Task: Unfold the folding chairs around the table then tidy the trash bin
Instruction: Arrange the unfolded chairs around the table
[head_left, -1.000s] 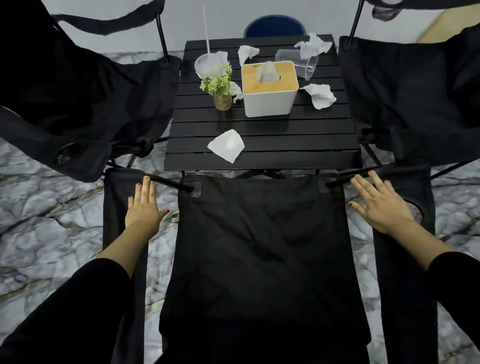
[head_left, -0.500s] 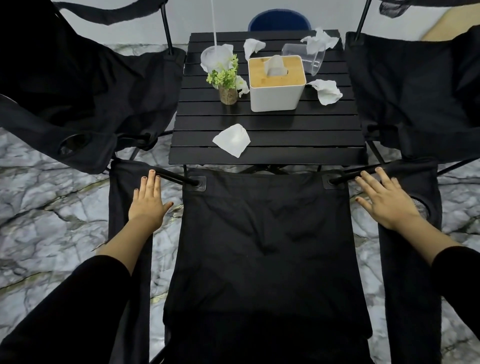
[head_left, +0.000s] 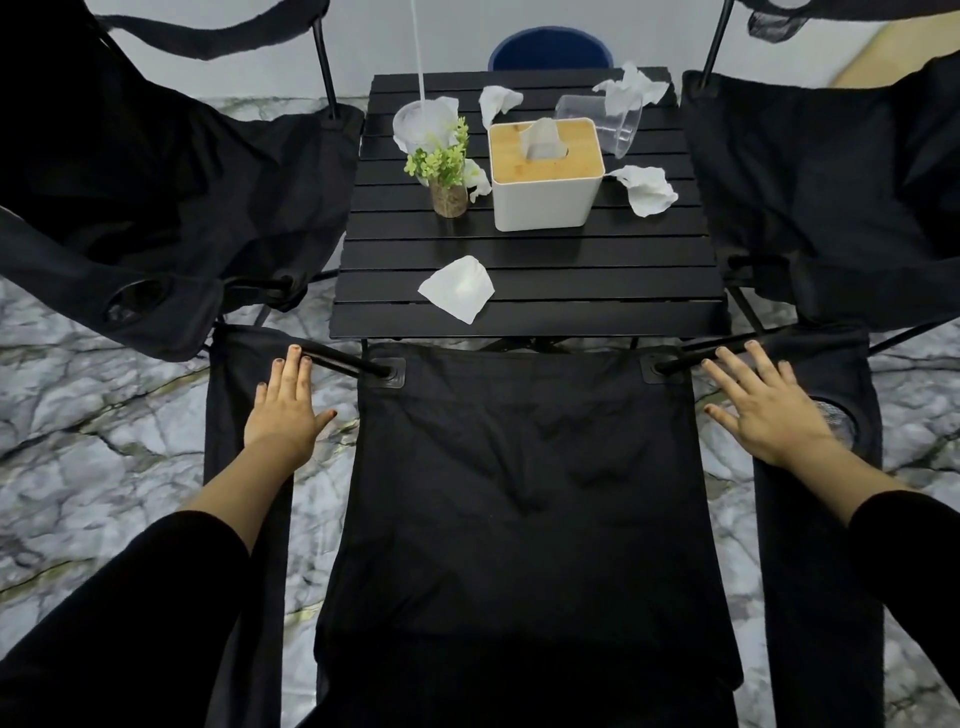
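While the left hand (head_left: 284, 410) and right hand (head_left: 763, 410) are laid flat, fingers straight, on the chair (head_left: 519, 493) arms, the table (head_left: 530, 291) ahead is littered with tissues (head_left: 457, 288).

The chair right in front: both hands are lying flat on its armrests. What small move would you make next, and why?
Probably lift both hands off. The left hand and right hand lie flat on the armrests, the front chair has its seat looking fully spread, and the left chair and right chair are open too, while crumpled tissues wait on the table.
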